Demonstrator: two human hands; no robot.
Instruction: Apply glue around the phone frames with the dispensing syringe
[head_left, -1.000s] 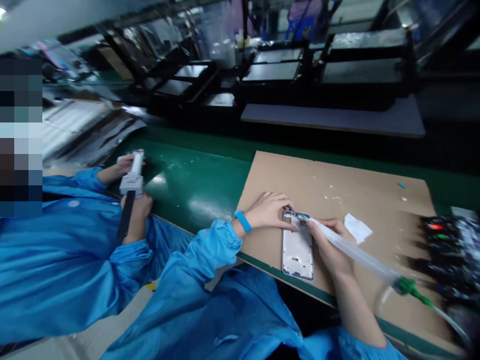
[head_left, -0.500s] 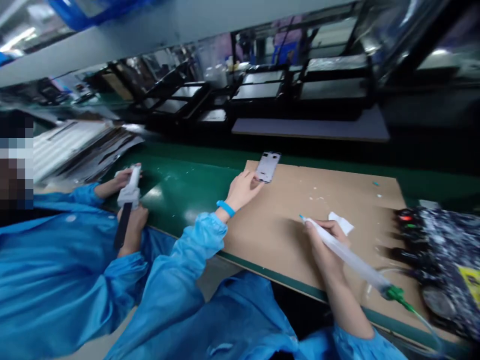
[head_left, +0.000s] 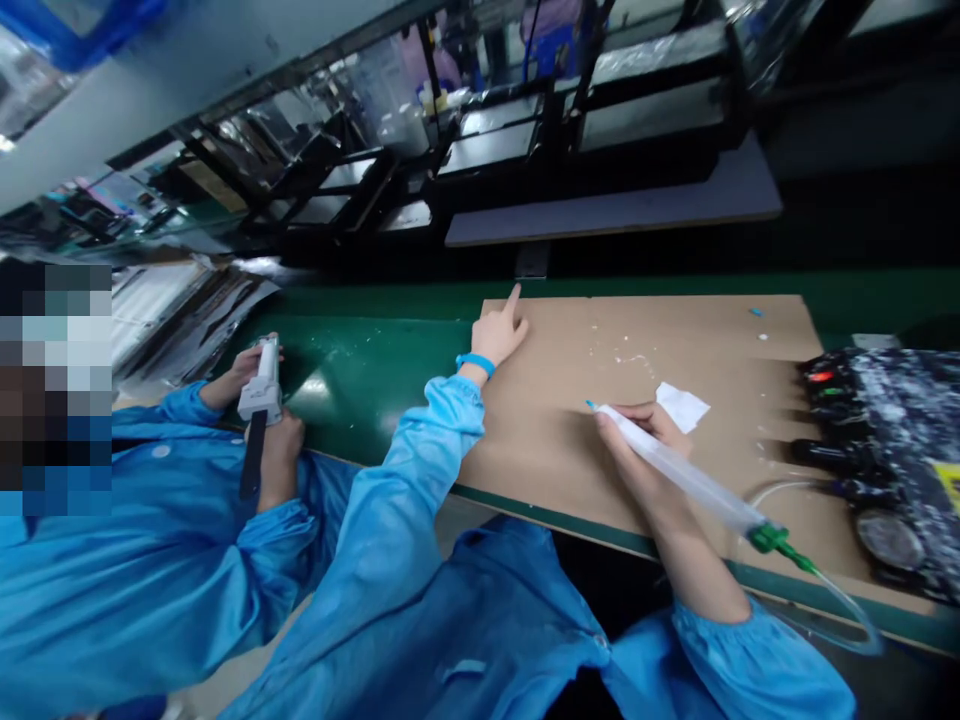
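My right hand (head_left: 637, 440) grips the syringe (head_left: 679, 475), its tip just above the cardboard (head_left: 570, 440). My left hand (head_left: 499, 335) is open and empty, well apart, one finger pointing at the board's far edge.

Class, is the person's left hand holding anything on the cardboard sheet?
No, the left hand rests empty on the cardboard sheet, one finger pointing forward.

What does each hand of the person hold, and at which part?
The right hand holds a clear syringe dispenser near its blue-tipped front end, like a pen. The left hand holds nothing, its fingers extended over the cardboard sheet.

shiny blue sleeves, blue wristband (head_left: 475, 364)
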